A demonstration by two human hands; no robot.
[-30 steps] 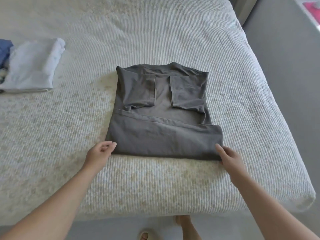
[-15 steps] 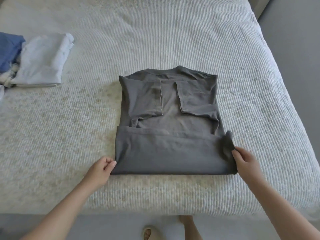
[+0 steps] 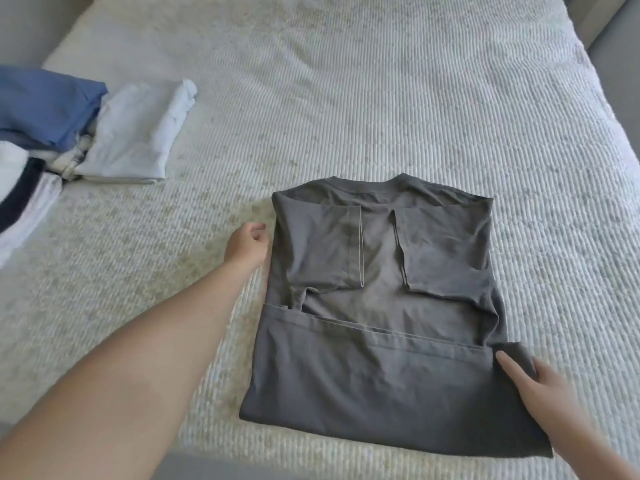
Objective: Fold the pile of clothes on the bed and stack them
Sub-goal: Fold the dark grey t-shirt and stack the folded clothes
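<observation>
Flatly: grey tee (image 3: pixel 374 375) (soft knit) rectangular; right hand (image 3: pixel 540 386) pinches corner; left hand (image 3: pixel 246 247) relaxed.

Grey T-shirt (image 3: pixel 381 341) flat on bed (image 3: pixel 381 98) (half-folded); folded stack (image 3: pixel 135 133) left.

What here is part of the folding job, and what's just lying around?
Part of the job:
- grey T-shirt, half folded
- folded pale blue garment
- blue garment
- left hand
- right hand

Just there:
- bed, as work surface
</observation>
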